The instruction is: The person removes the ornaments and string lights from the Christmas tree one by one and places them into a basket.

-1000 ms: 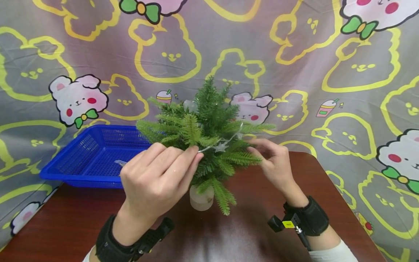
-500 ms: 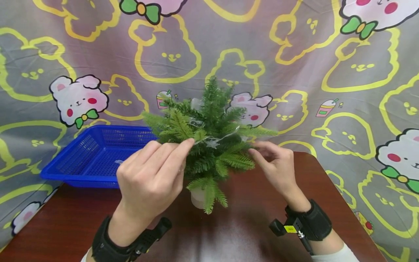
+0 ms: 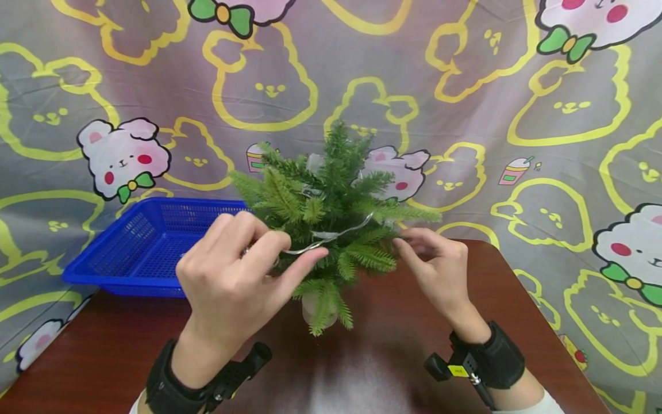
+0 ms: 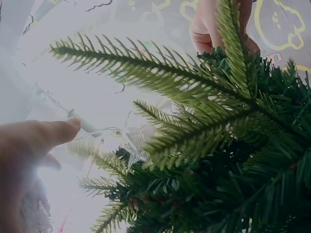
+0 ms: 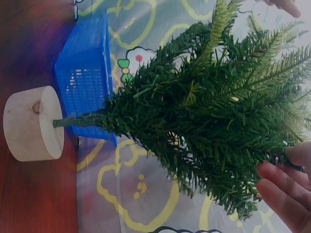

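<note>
A small artificial Christmas tree (image 3: 337,155) stands upright on a round wooden base (image 5: 31,126). A clear string light (image 3: 357,227) with star-shaped pieces runs across the front of its branches. My left hand (image 3: 230,267), at the tree's front left, holds the string's near end with fingers curled; its index finger and thumb are parted around the wire. More clear strand hangs by the palm in the left wrist view. On the tree's right side, my right hand (image 3: 438,259) pinches the tip of a branch between thumb and fingers, as the right wrist view shows.
A blue plastic basket (image 3: 124,283) sits at the left back of the brown table (image 3: 362,368), behind my left hand. A patterned cloth (image 3: 465,115) hangs close behind the table. Both wrists wear black camera straps.
My left thumb and index finger have parted, and the string between the hand and the tree sags lower. The tree has shifted and turned slightly. My right hand stays at the right-side branches.
</note>
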`<state>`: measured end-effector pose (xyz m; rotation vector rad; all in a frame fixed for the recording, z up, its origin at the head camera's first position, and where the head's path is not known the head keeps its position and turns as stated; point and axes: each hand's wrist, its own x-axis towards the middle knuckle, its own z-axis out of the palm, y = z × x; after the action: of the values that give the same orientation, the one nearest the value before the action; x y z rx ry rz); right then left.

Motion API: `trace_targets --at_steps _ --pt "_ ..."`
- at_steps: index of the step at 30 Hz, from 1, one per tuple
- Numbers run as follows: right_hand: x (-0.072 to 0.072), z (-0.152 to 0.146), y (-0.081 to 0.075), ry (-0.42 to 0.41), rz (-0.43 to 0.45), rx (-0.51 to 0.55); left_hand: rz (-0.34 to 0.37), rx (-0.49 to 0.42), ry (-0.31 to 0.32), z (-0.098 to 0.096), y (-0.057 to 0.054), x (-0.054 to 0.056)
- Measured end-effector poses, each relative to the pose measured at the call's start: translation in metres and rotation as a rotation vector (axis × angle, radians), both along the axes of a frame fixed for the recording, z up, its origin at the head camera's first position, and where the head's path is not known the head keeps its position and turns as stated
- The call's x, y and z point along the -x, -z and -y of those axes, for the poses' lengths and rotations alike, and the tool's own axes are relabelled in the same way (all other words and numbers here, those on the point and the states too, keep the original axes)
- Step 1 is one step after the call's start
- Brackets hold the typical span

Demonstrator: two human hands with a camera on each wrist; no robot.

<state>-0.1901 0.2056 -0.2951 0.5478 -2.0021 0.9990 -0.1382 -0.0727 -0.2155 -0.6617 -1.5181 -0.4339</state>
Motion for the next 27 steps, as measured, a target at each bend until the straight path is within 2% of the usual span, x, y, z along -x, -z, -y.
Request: trace_targets --at_steps 6,11,17,21,27 --pt "-0.005 0.004 0.001 0.026 -0.011 0.008 0.063 -0.032 -0.036 -0.001 -0.001 0.001" --pt "-0.009 0.009 0.003 0.013 -0.015 0.043 0.063 -0.044 -0.029 -0.002 -0.001 0.002" --pt "-0.015 0.016 0.004 0.011 -0.018 0.09 0.114 -0.065 -0.03 -0.001 0.004 0.004" --pt "-0.02 0.02 0.004 0.015 -0.016 0.093 0.103 -0.073 0.024 0.0 0.005 0.005" --pt "-0.026 0.025 0.005 -0.002 -0.031 0.087 0.094 -0.029 0.129 0.001 0.002 0.006"
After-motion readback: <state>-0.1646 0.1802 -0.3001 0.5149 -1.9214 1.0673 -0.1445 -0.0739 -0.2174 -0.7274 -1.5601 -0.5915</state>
